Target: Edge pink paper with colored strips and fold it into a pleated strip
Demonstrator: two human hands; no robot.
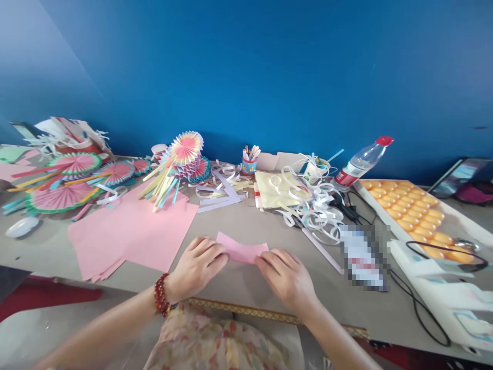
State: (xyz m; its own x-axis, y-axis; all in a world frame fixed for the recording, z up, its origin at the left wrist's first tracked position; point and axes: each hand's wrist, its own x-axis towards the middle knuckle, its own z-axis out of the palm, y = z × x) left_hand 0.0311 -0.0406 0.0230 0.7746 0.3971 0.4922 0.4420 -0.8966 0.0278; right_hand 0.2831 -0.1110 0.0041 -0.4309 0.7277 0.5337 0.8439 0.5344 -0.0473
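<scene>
A deep blue wall (254, 77) fills the far side of the room, and against it runs a long grey table (227, 285) where a person works with bare hands. To the left, several large pink sheets (138, 231) lie overlapping, their edges out of line. Over on the right I see a pale board (468, 221) carrying rows of rounded orange pieces (418, 216). Pleated paper fans (63, 195) in pink and green crowd the far left, and a tangle of white paper ribbons (321, 208) sits right of centre, just beside a clear bottle (358, 169) that has a red cap and looks tilted from here. At the near edge, the left hand (200, 264) and right hand (285, 277) pinch opposite ends of a pink strip (244, 252), fingers closed on it, the paper bowed slightly between them in front of the person. Beyond it, near the wall, a small cup (249, 164) holds pens. Smallest of all, a red beaded bracelet (160, 295) circles the left wrist.
</scene>
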